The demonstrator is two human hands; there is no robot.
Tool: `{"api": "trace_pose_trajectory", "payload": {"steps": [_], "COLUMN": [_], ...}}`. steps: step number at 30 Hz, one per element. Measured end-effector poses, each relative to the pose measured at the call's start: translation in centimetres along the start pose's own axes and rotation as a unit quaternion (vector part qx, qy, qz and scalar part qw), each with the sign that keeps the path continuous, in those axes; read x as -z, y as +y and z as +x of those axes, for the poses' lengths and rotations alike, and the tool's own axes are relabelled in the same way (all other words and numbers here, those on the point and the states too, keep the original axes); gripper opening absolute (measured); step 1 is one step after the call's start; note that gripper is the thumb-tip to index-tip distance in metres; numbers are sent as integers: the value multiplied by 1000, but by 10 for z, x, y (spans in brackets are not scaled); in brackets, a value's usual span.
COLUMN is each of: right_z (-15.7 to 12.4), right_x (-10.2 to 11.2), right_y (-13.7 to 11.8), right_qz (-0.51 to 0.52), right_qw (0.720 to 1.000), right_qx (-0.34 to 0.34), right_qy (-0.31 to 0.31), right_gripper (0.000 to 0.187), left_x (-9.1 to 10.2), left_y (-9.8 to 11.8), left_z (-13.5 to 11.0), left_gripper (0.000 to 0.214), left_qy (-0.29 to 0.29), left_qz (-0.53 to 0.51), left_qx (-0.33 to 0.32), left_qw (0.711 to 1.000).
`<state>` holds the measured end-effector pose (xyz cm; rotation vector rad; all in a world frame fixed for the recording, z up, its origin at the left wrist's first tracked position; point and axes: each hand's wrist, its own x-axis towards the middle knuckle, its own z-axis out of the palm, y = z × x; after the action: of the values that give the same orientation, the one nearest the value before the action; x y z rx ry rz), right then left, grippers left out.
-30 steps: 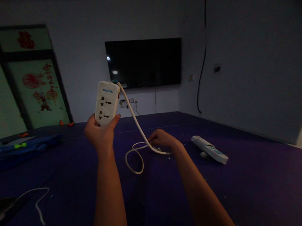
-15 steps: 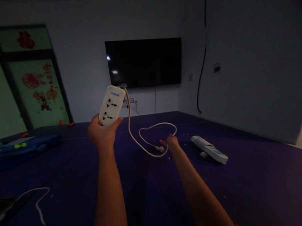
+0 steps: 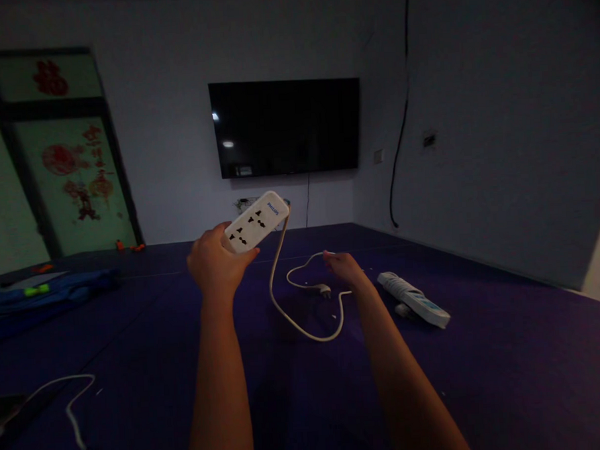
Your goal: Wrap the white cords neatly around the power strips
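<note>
My left hand (image 3: 216, 260) is closed around the lower end of a white power strip (image 3: 257, 221) marked PHILIPS, held tilted up to the right with its sockets facing me. A pale cord (image 3: 278, 299) runs from its top end, droops in a loop and passes to my right hand (image 3: 345, 269). My right hand is closed on the cord, its fingers partly turned away. The plug (image 3: 325, 291) at the cord's end hangs or lies just left of that hand; which of the two I cannot tell.
A second power strip (image 3: 413, 299), wrapped in its cord, lies on the dark purple surface (image 3: 308, 404) at right. Blue cloth (image 3: 79, 288) and small orange items (image 3: 138, 247) lie left. Another white cable (image 3: 72, 414) is at lower left. A television (image 3: 288, 126) hangs on the far wall.
The power strip has moved right and down and leans further over to the right. My right hand has shifted slightly up and right, and the cord's loop has changed shape, drooping lower.
</note>
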<state>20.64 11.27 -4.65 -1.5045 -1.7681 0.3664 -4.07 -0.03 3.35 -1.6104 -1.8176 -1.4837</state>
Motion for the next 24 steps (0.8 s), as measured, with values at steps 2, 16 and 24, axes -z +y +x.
{"api": "trace_pose_trajectory", "payload": {"steps": [2,16,24], "right_z": [-4,-32,-41], "right_x": [3,-32,-41], "right_y": [-25,-96,-110], "right_qz": [66,259,226], "right_qw": [998,944,936], "right_qx": [13,134,116], "right_qy": [-12,-154,-242], "right_gripper": [58,45,32], "left_x": [-1,-5,-10], "left_y": [1,5,6], "left_z": [0,-3,-4], "left_gripper": [68,61,59], "left_qy": [-3,-24,10], "left_qz": [2,-47,-25], "left_qx": [0,54,63], "left_qw": [1000,997,998]}}
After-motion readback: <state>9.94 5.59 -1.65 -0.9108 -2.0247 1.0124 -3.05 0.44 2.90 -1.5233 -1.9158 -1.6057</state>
